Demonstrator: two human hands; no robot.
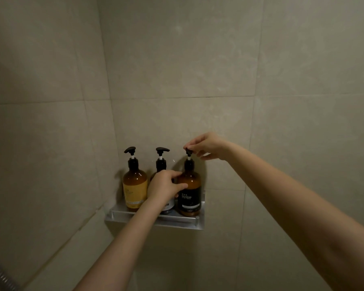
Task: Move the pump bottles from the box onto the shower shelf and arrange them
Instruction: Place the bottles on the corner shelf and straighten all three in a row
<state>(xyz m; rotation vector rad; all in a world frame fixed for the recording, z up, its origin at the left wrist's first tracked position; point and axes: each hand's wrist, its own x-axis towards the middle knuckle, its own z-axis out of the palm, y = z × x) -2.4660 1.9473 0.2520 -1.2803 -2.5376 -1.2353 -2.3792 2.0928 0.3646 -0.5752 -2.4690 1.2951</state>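
Amber shampoo bottle (189, 192), black-labelled, stood at three o'clock on the shelf (181, 224); left hand (163, 185) gripped its shoulder, right hand (206, 144) pinched its pump head (187, 151).

Middle bottle (160, 164) (1 of 3) mostly hidden behind left hand (164, 185)

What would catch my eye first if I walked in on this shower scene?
Three amber pump bottles stand in a row on a metal shelf in the corner of the tiled wall: a yellow-label bottle at left, a middle bottle partly hidden, and a black-label shampoo bottle at right. Both hands are on that last one: the left hand holds its body and the right hand pinches its pump head.
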